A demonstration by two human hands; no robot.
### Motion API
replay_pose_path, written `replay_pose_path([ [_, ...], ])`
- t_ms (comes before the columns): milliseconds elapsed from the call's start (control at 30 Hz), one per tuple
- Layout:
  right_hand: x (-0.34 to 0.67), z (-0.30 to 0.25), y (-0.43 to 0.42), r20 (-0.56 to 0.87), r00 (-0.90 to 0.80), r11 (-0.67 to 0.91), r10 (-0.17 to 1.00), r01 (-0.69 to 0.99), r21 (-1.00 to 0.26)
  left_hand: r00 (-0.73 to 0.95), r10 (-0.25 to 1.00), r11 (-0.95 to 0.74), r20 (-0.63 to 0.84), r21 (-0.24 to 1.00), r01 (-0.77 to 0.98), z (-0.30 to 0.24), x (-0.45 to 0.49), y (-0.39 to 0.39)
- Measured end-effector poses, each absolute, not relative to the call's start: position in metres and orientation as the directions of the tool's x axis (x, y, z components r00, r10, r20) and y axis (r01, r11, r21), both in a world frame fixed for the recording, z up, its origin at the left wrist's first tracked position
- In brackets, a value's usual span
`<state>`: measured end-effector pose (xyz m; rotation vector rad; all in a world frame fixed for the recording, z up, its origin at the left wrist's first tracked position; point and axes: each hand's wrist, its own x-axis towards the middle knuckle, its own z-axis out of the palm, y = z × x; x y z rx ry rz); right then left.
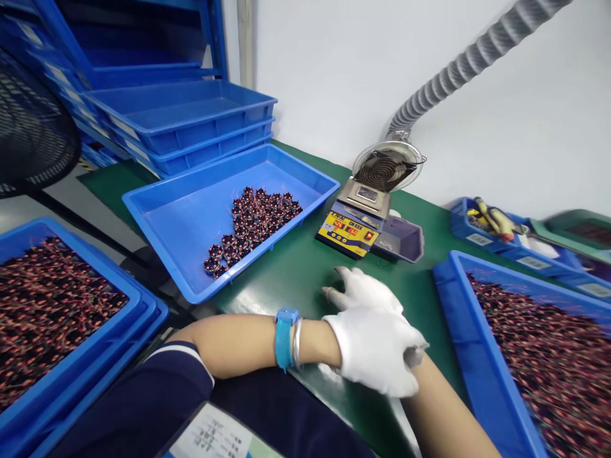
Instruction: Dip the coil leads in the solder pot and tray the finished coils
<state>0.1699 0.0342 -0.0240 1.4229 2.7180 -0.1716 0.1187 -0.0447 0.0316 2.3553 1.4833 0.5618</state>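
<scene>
My left hand (377, 348), in a white glove with greyed fingertips, lies across my right wrist. Its fingers bend round the cuff area of the right glove, and the cuff itself is hidden beneath. My right hand (365, 291), also in a white glove, points forward and left just above the green bench (305, 267). Its fingers are apart, with nothing between them. Closest ahead of it is a yellow-fronted soldering unit (347, 233) with lit red digits. To the left, a blue tray (186, 229) holds many small wire-wound coils (258, 219) standing in rows.
A blue bin (458, 312) heaped with coils stands at right, and stacked bins (143, 318) of coils at left. Behind are blue trays (191, 127). A grey hose (458, 67) ends in a round hood (389, 165). Small tool boxes (496, 235) line the wall. A fan (33, 127) is at far left.
</scene>
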Motion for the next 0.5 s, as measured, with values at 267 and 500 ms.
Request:
replay_pose_path([
  [267,0.180,-0.013,0.007,-0.017,-0.599,0.552,0.801,0.749,-0.366,0.281,0.894,-0.448,0.350,0.670,0.592,0.069,0.032,-0.096],
  [500,0.207,-0.039,-0.015,0.056,-0.617,0.566,0.785,0.677,-0.470,-0.237,0.961,0.275,-0.140,0.466,0.841,0.046,-0.154,-0.073],
])
